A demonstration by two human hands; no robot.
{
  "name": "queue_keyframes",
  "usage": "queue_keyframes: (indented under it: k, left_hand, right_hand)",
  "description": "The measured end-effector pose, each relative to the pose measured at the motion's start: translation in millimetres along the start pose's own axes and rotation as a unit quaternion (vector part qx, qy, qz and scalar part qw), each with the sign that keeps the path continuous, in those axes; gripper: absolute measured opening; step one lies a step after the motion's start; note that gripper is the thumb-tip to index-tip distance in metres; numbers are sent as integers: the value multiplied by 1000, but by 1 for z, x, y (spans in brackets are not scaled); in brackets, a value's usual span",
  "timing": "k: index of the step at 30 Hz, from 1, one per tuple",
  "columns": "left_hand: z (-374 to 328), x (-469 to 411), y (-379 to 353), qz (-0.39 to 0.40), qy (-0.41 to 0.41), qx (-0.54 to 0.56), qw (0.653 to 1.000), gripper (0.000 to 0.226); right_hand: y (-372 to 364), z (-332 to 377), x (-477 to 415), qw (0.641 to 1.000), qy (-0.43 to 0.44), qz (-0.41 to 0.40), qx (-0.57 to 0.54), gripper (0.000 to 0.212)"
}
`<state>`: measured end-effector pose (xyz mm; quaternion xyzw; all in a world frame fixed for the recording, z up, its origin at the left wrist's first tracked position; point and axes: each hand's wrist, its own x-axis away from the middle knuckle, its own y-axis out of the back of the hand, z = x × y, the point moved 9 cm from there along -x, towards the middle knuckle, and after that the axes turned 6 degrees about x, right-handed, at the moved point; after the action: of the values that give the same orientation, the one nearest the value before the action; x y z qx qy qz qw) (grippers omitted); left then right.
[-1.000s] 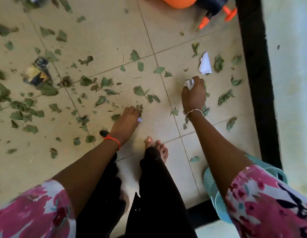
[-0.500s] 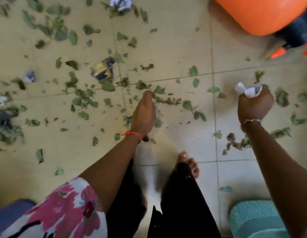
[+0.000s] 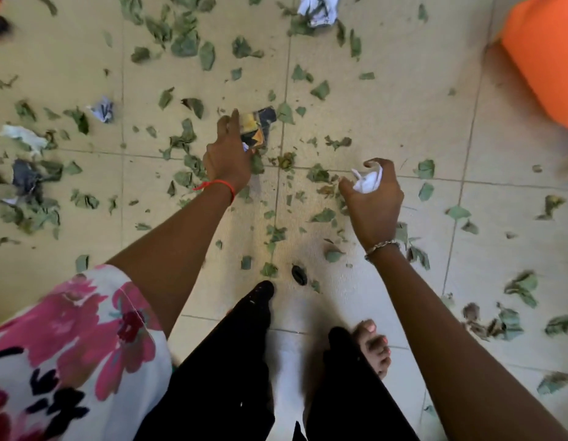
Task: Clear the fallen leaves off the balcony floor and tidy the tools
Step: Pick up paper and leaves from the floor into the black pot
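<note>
Green fallen leaves (image 3: 185,47) lie scattered over the beige floor tiles (image 3: 387,100). My left hand (image 3: 227,154) reaches down to a crumpled yellow-and-black wrapper (image 3: 258,127) on the floor, with its fingers touching the wrapper's left edge. A small white scrap shows under its palm. My right hand (image 3: 373,198) hovers lower right, curled around a crumpled white paper (image 3: 368,181).
Crumpled paper scraps lie at top centre (image 3: 319,9) and at the left (image 3: 102,109) (image 3: 21,135). A dark scrap (image 3: 25,178) sits in a leaf pile at far left. An orange object (image 3: 546,55) fills the top right corner. My bare foot (image 3: 373,346) stands below.
My view has shifted left and forward. My left hand moved up from the leaves to the yellow-and-black wrapper. My right hand still holds the white paper.
</note>
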<state>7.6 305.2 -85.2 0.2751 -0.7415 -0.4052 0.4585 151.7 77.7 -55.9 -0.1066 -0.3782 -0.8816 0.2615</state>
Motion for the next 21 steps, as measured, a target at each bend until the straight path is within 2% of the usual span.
queue_keyframes:
  k: [6,9,11,13,15,17,20,21]
  left_hand:
    - [3,1,9,-8,16,71,997,51]
    - [7,18,23,-31,19,151,988,24]
    - [8,33,29,-20,21,180,983,40]
    - [5,52,38,6,43,244,969,44]
    - [4,73,45,26,101,350,931,42]
    - [-5,97,56,56,172,452,874,35]
    - [-37,124,73,118,216,614,750,31]
    - [-51,131,81,140,216,645,720,31]
  right_hand:
    - [2,9,10,998,31,-48,34,28]
    - [11,18,22,998,36,-31,44,22]
    - [18,29,30,999,33,-14,38,14]
    - [23,44,39,999,32,15,21,13]
    - [25,62,47,999,36,35,19,14]
    - [26,77,49,999,3,49,-7,19]
    - [26,113,54,995,-32,78,-55,8]
    - [26,129,55,992,-45,97,-62,22]
